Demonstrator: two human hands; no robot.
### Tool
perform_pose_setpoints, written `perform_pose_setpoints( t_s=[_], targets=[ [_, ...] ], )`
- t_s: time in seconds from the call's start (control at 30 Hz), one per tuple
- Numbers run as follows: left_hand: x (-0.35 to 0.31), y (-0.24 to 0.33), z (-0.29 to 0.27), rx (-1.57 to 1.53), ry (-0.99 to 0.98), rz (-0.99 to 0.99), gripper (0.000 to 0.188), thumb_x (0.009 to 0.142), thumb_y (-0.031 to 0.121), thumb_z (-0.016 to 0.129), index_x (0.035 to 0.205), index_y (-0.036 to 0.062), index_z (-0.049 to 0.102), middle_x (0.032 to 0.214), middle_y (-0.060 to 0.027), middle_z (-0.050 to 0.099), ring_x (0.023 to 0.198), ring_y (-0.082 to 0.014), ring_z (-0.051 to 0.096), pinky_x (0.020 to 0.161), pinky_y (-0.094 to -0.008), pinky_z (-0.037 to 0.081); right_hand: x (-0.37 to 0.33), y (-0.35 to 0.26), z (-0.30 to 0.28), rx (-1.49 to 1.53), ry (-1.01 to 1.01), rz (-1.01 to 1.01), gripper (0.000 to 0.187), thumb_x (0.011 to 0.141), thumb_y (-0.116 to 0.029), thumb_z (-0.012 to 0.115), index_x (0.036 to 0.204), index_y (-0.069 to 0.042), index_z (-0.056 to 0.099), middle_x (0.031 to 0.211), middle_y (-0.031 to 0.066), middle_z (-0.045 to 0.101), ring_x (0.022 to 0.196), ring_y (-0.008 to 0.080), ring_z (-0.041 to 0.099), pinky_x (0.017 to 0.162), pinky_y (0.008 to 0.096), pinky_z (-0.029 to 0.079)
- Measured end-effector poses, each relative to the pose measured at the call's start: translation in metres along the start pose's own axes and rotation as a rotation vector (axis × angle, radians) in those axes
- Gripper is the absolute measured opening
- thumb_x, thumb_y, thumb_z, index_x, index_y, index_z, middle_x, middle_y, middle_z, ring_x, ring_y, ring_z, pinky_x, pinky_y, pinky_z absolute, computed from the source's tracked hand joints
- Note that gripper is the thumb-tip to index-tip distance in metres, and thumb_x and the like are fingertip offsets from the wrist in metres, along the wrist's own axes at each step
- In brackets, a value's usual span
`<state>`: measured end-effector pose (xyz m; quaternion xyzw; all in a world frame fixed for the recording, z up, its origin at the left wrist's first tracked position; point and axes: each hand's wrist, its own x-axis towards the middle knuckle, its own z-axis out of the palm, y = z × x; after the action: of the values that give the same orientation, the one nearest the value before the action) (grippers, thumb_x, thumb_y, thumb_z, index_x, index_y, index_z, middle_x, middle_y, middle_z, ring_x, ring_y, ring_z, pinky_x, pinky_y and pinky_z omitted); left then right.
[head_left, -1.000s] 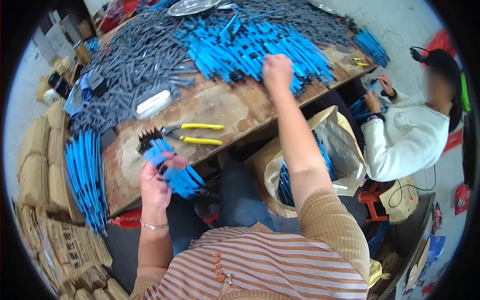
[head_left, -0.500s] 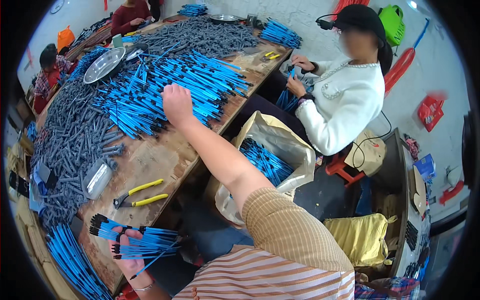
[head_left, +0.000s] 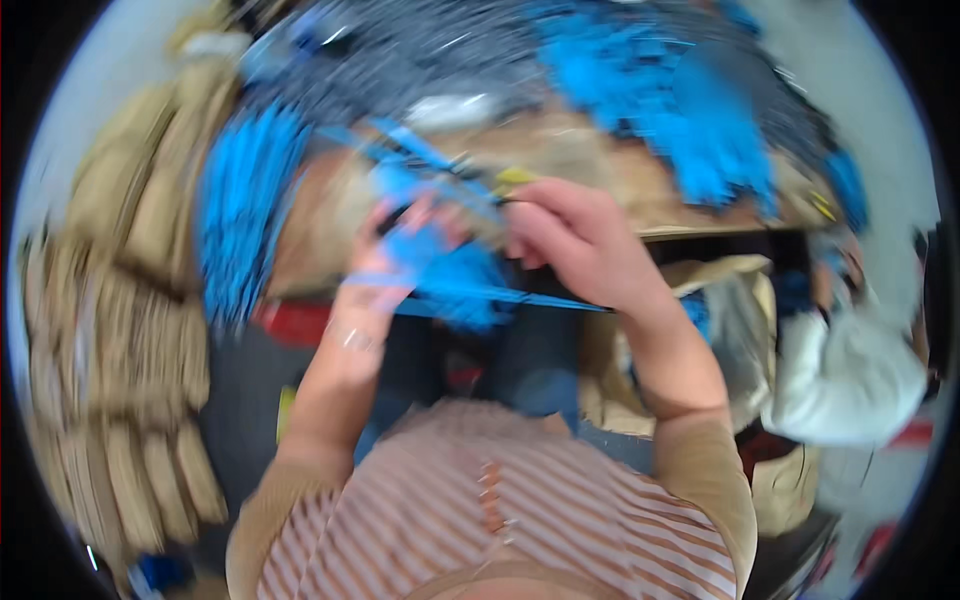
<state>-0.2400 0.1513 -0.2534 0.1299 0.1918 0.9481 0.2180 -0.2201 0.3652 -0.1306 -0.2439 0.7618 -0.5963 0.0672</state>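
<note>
Right hand point(head_left: 578, 238) moved from heap point(head_left: 650, 90) to beside blue sticks point(head_left: 465, 285) | left hand point(head_left: 378, 258) clutching them | right grip: blurred, can't tell

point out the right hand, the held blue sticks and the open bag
Right hand point(head_left: 578, 236): head view, on the back of the hand.
Held blue sticks point(head_left: 468, 278): head view, on the blurred bundle's lower part.
Open bag point(head_left: 608, 385): head view, on its tan outer wall.
</note>
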Motion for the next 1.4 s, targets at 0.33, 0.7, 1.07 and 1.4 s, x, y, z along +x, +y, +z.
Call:
perform_pose_setpoints(
  t_s=[0.33, 0.7, 1.07, 1.4],
  targets=[
    [-0.048, -0.005, 0.047, 0.409, 0.250, 0.295, 0.028, 0.078, 0.005, 0.062, 0.105, 0.0040, 0.054, 0.085, -0.0114, 0.062, 0.078, -0.0235, 0.062, 0.072, -0.0343, 0.050, -0.033, 0.055, 0.068, -0.353, 0.084, 0.050, 0.022, 0.092, -0.017, 0.046, 0.089, 0.002, 0.056, 0.068, 0.0072, 0.061, 0.064, 0.0122, 0.059, 0.060, 0.0252, 0.048],
    [-0.074, -0.011, 0.055, 0.404, 0.273, 0.302, 0.022, 0.079, 0.001, 0.060, 0.101, 0.0044, 0.057, 0.084, -0.0095, 0.064, 0.072, -0.0152, 0.060, 0.065, -0.0251, 0.047, -0.044, 0.077, 0.101, -0.304, 0.095, -0.160, 0.018, 0.089, -0.016, 0.051, 0.087, 0.000, 0.057, 0.077, 0.0158, 0.059, 0.068, 0.0280, 0.059, 0.063, 0.0335, 0.046],
    [-0.038, 0.000, 0.041, 0.547, 0.449, 0.308, 0.011, 0.084, -0.001, 0.056, 0.094, 0.0028, 0.058, 0.084, -0.0088, 0.064, 0.078, -0.0141, 0.062, 0.066, -0.0247, 0.050, 0.022, 0.042, 0.051, -0.198, 0.353, -0.204, 0.014, 0.086, -0.011, 0.057, 0.092, 0.001, 0.061, 0.079, 0.0011, 0.059, 0.071, 0.0061, 0.051, 0.063, 0.0212, 0.042],
    [-0.046, -0.013, 0.036, 0.662, 0.448, 0.345, 0.015, 0.084, -0.003, 0.055, 0.098, 0.0019, 0.059, 0.088, -0.0056, 0.063, 0.078, -0.0120, 0.060, 0.071, -0.0252, 0.050, 0.040, 0.023, 0.086, -0.644, 0.113, -0.232, 0.011, 0.077, -0.012, 0.065, 0.077, -0.001, 0.065, 0.069, 0.0093, 0.062, 0.059, 0.0182, 0.059, 0.055, 0.0290, 0.046]
  ],
)
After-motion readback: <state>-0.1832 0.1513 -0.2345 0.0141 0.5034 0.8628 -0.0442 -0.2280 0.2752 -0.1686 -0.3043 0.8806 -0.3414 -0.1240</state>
